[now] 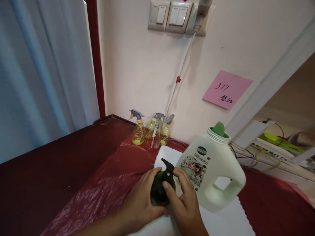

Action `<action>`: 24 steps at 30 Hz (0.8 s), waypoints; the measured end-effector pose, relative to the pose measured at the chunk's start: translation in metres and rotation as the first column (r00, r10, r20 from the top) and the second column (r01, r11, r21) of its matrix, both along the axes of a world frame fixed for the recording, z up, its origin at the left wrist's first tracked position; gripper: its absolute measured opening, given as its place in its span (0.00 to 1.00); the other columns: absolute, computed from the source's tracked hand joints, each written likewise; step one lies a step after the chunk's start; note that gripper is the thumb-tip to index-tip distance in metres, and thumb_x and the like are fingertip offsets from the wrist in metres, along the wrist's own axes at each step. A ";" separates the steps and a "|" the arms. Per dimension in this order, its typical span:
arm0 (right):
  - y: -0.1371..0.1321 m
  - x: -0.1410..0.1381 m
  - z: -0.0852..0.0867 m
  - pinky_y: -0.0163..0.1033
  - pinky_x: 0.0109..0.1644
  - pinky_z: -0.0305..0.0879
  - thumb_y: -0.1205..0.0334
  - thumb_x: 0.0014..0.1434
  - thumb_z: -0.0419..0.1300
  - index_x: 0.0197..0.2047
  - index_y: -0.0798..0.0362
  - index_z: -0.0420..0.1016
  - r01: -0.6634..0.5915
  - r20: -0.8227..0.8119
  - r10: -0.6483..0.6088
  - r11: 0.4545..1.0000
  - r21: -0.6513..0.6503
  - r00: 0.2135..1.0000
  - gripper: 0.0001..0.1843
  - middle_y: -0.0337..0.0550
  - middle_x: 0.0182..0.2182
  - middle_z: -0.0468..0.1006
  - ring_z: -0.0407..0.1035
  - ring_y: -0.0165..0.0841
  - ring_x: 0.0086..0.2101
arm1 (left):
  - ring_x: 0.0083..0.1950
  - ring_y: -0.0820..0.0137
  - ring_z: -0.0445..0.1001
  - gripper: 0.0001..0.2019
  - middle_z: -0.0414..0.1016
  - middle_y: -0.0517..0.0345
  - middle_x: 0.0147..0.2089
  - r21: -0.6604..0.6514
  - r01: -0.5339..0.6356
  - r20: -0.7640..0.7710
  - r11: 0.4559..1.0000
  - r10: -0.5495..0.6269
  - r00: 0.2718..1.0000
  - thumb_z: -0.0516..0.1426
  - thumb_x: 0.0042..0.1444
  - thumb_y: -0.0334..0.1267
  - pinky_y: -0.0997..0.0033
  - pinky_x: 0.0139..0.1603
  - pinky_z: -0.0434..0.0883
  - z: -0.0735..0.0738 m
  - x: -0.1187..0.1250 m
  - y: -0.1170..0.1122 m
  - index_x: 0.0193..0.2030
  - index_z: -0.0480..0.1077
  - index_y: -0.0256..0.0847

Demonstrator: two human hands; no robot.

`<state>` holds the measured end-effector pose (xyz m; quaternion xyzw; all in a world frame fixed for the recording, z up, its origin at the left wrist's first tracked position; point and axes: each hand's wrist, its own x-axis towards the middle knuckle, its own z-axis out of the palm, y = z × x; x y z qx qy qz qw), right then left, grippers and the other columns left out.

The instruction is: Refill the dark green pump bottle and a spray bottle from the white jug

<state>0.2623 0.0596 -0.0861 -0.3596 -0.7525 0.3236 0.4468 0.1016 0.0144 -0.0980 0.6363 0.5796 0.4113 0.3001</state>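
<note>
A small dark green pump bottle (158, 190) with a black pump head stands on a white cloth (221, 223). My left hand (141, 200) wraps round the bottle's left side. My right hand (184, 200) grips it from the right, with the fingers up near the pump collar. Just to the right stands a large white detergent jug (211, 170) with a handle, an open mouth and a green part showing in the opening.
Three yellow-tinted spray bottles (151, 132) stand against the wall at the back. Red plastic sheeting (105, 186) covers part of the dark red table (49, 170). A pink note (226, 89), wall switches (172, 14), a curtain (41, 72) and cables at the right surround the spot.
</note>
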 end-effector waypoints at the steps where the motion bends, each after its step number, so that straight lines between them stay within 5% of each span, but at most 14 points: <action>1: 0.001 -0.001 -0.001 0.49 0.60 0.64 0.55 0.67 0.59 0.53 0.45 0.69 0.020 -0.022 -0.021 0.999 -0.029 1.000 0.12 0.45 0.51 0.73 0.68 0.41 0.53 | 0.70 0.49 0.64 0.47 0.64 0.41 0.69 -0.008 -0.002 0.004 1.000 0.002 1.000 0.70 0.43 0.33 0.45 0.71 0.60 0.001 0.000 0.000 0.69 0.54 0.43; 5: 0.000 -0.005 0.001 0.50 0.57 0.67 0.53 0.64 0.62 0.52 0.47 0.69 0.051 -0.085 -0.063 0.989 -0.138 0.994 0.16 0.45 0.48 0.75 0.71 0.43 0.50 | 0.70 0.48 0.64 0.47 0.65 0.41 0.69 -0.036 0.000 0.032 0.999 0.001 0.999 0.70 0.41 0.33 0.44 0.71 0.60 0.003 0.000 0.000 0.68 0.56 0.44; 10: -0.001 -0.008 0.011 0.56 0.65 0.58 0.57 0.48 0.69 0.63 0.46 0.63 -0.050 -0.021 0.046 0.969 -0.240 0.999 0.39 0.46 0.58 0.71 0.64 0.48 0.59 | 0.68 0.48 0.66 0.42 0.67 0.42 0.68 0.023 -0.001 0.024 1.000 0.000 1.000 0.65 0.45 0.34 0.43 0.70 0.63 0.003 -0.002 0.001 0.68 0.56 0.44; 14: 0.000 -0.010 0.018 0.53 0.59 0.65 0.61 0.43 0.72 0.56 0.49 0.68 -0.189 0.030 0.207 0.937 -0.294 0.978 0.36 0.44 0.49 0.74 0.68 0.47 0.52 | 0.67 0.49 0.69 0.41 0.67 0.43 0.68 0.100 0.053 0.037 0.994 -0.057 0.998 0.66 0.48 0.40 0.45 0.69 0.65 0.002 -0.004 0.000 0.68 0.56 0.45; 18: -0.004 -0.014 0.029 0.49 0.54 0.68 0.65 0.41 0.70 0.54 0.50 0.70 -0.177 0.039 0.188 0.962 -0.206 0.981 0.34 0.42 0.46 0.74 0.70 0.44 0.48 | 0.68 0.48 0.68 0.39 0.67 0.42 0.70 0.122 0.016 0.063 0.992 -0.023 0.998 0.64 0.53 0.44 0.46 0.69 0.66 -0.010 -0.005 -0.001 0.70 0.55 0.45; 24: -0.012 -0.014 0.036 0.43 0.45 0.75 0.56 0.38 0.74 0.48 0.48 0.76 -0.039 0.013 0.039 0.999 0.016 0.999 0.31 0.42 0.41 0.79 0.75 0.42 0.40 | 0.69 0.44 0.68 0.39 0.69 0.52 0.71 0.162 -0.081 0.032 0.983 0.077 0.996 0.63 0.52 0.53 0.47 0.68 0.70 -0.034 -0.011 0.002 0.71 0.59 0.53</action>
